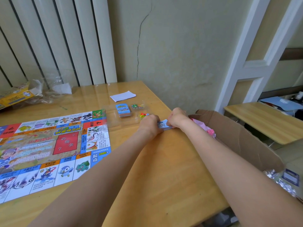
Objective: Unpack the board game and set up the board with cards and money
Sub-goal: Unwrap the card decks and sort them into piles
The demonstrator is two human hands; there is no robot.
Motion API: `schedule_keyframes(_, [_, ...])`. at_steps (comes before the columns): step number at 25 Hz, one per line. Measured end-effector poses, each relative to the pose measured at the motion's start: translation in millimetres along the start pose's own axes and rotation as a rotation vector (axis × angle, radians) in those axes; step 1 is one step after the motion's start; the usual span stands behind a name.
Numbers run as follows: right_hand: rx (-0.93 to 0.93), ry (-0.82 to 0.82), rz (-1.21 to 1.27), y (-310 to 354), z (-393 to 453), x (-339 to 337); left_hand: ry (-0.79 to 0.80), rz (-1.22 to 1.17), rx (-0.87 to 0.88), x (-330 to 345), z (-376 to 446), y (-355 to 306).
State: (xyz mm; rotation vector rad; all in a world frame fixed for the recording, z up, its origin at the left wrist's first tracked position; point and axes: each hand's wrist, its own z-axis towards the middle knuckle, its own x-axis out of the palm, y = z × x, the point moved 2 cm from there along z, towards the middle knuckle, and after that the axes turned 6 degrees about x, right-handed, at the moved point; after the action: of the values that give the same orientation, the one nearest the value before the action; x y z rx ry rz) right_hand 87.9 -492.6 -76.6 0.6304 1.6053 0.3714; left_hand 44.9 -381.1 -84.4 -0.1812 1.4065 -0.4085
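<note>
The colourful game board [49, 148] lies unfolded on the left of the wooden table [164, 169]. Both my hands hold a small stack of blue play money [163, 125] near the table's right edge: my left hand [150, 123] grips its left end, my right hand [177, 117] grips its right end. Beyond them a clear plastic tray [114, 122] holds a deck of cards [123, 110], small green pieces [136, 106] and red and green pawns [143, 115] with a die.
A white paper stack [123, 96] lies near the table's far edge. The yellow game box [13, 97] and crumpled clear wrap [49, 89] sit at the far left. An open cardboard box [237, 140] stands right of the table, a second desk [265, 120] beyond it.
</note>
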Motion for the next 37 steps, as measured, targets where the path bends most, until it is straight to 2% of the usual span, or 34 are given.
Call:
schedule_keyframes(8, [-0.037, 0.0, -0.05, -4, 0, -3, -0.009, -0.025, -0.006, 4, 5, -1])
schedule_keyframes(13, [-0.123, -0.046, -0.206, 6, -10, -9, -0.004, -0.044, 0.013, 2, 1, -1])
schedule_keyframes(16, [-0.168, -0.154, -0.141, 29, -11, -17, -0.129, -0.063, 0.059, -19, -2, 11])
schedule_keyframes(18, [-0.293, -0.105, -0.088, 52, -11, -9, -0.246, -0.1, 0.027, -42, -6, 30])
schedule_keyframes(21, [-0.478, 0.036, -0.167, 86, -16, 18, -0.311, -0.138, -0.123, -67, -6, 70])
schedule_keyframes(23, [-0.559, 0.103, -0.246, 106, -16, 35, -0.356, -0.331, -0.311, -75, -5, 101])
schedule_keyframes(25, [-0.56, 0.118, -0.216, 120, -12, 46, -0.38, -0.732, -0.501, -77, -4, 118])
schedule_keyframes(27, [-0.515, 0.126, -0.193, 127, -4, 59, -0.308, -1.0, -0.608, -75, 2, 124])
schedule_keyframes(28, [-0.497, 0.13, -0.217, 126, -1, 67, -0.259, -1.034, -0.628, -72, 4, 123])
schedule_keyframes(37, [-0.433, 0.116, -0.059, 116, 18, 83, -0.186, -0.74, -0.551, -70, 26, 115])
